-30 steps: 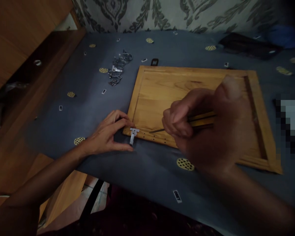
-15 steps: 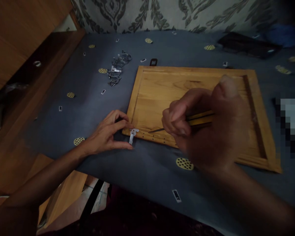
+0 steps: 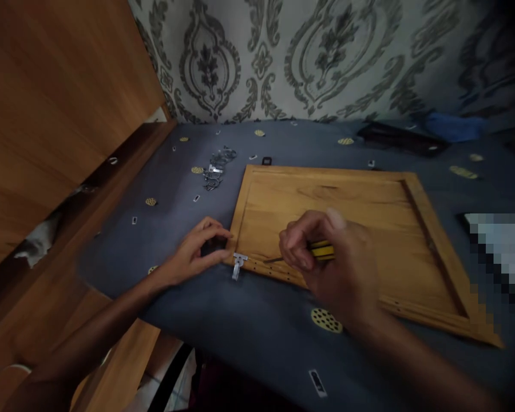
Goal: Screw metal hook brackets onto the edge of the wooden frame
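Observation:
A framed wooden panel [image 3: 292,200] lies flat on the blue patterned cloth, with small dark holes along its near edge. On its near left corner sits a metal hinge [image 3: 239,262], one arm sticking out past the edge. My left hand [image 3: 199,249] is beside that corner, thumb and fingers apart, fingertips by the panel's left edge and holding nothing. My right hand [image 3: 335,257] is closed around a screwdriver [image 3: 323,250] with a yellow and black handle. Its thin shaft points left above the panel's near rail, apart from the hinge. My fingers hide part of the handle.
Several loose metal hardware pieces [image 3: 214,170] lie beyond my left hand. A black item [image 3: 401,139] and blue cloth [image 3: 455,127] rest at the back right. A small dark buckle-like piece [image 3: 266,161] touches the panel's far edge. A wooden cabinet [image 3: 68,74] stands left, a patterned curtain [image 3: 266,57] behind.
The camera view has tilted up, so everything sits lower. My left thumb has come off the hinge's protruding arm to the panel's edge. The screwdriver stays in my right hand.

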`<action>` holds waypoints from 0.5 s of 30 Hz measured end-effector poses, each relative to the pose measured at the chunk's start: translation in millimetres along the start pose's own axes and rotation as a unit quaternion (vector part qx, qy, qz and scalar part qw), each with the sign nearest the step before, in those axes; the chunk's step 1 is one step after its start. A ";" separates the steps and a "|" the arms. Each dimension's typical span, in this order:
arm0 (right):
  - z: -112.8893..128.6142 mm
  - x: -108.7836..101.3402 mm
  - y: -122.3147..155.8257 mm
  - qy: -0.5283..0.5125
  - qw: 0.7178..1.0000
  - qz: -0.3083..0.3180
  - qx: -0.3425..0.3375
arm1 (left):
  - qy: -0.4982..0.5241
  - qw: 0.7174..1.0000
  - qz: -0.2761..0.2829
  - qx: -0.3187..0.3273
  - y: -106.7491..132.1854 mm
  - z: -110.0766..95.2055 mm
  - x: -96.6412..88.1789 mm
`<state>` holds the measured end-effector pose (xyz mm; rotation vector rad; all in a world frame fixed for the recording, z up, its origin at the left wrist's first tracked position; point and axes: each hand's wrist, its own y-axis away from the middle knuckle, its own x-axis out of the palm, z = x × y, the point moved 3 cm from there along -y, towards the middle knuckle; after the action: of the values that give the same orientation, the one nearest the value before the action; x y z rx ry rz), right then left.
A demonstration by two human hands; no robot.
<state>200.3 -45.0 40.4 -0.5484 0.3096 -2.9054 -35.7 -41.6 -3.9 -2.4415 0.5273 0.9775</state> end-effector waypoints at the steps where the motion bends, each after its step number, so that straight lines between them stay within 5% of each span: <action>1: 3.4 2.4 -0.7 0.024 1.000 0.007 -0.011 | -0.035 0.999 -0.016 0.001 -5.7 -0.9 -4.9; 5: 22.5 44.3 -7.0 0.228 0.958 0.162 -0.059 | -0.276 0.960 -0.028 0.040 -55.6 -12.7 -15.9; 9: 21.7 99.6 -11.5 0.497 0.810 0.312 -0.009 | -0.350 0.935 -0.025 0.047 -127.7 -25.2 -6.7; 13: 16.4 122.9 -7.9 0.504 0.789 0.350 -0.016 | -0.365 0.928 -0.014 0.072 -177.5 -30.3 5.5; 15: 13.6 123.0 0.9 0.468 0.778 0.418 -0.040 | -0.365 0.929 -0.016 0.065 -190.4 -24.8 -0.3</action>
<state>92.5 -73.1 94.5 0.8849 0.5914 -2.0175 72.9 101.7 63.2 -1.7709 0.2692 1.6535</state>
